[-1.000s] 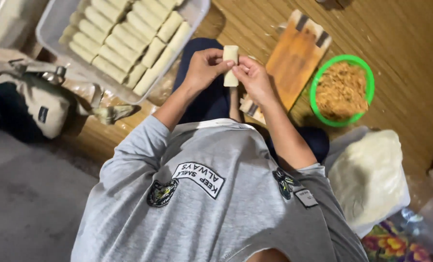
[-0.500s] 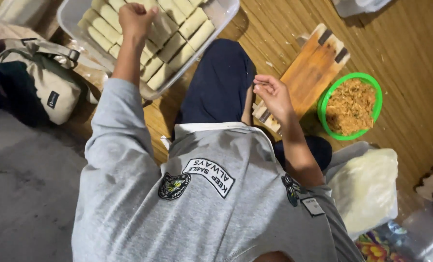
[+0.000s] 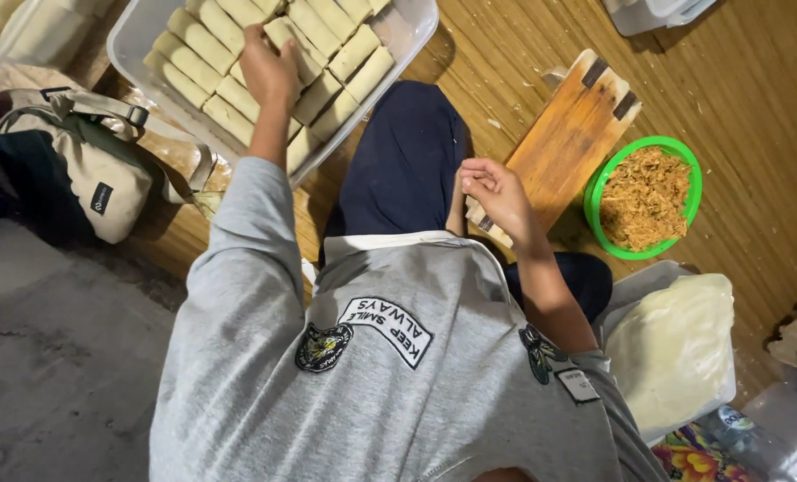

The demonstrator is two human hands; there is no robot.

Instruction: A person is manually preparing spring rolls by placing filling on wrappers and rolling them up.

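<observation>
A woven straw mat [image 3: 755, 80] covers the floor across the upper right of the frame, giving way to grey concrete at the lower left. The person sits on it, seen from above, in a grey shirt and dark trousers.

The left hand [image 3: 269, 67] reaches to the upper left, over a clear plastic tray [image 3: 407, 36] filled with pale rolls [image 3: 327, 62] laid in tight rows. Its fingers are loosely curled above the rolls; whether it holds one or only touches them I cannot tell. The right hand [image 3: 497, 192] hangs at the centre of the frame, fingers bunched together and seemingly empty, just over the near end of a wooden board [image 3: 572, 134]. To the right of the board stands a green bowl [image 3: 599, 192] of shredded brownish filling. At the lower right lies a white stack of thin wrappers [image 3: 671, 348]. A beige bag [image 3: 86, 187] sits at the left edge.

The rows look soft and closely packed, so a hand pressing down could flatten or split a roll beneath it. The tray's near corner lies close to the knee, and a shift of the leg might jolt it. The bowl stands close to the right elbow's path and could tip.
</observation>
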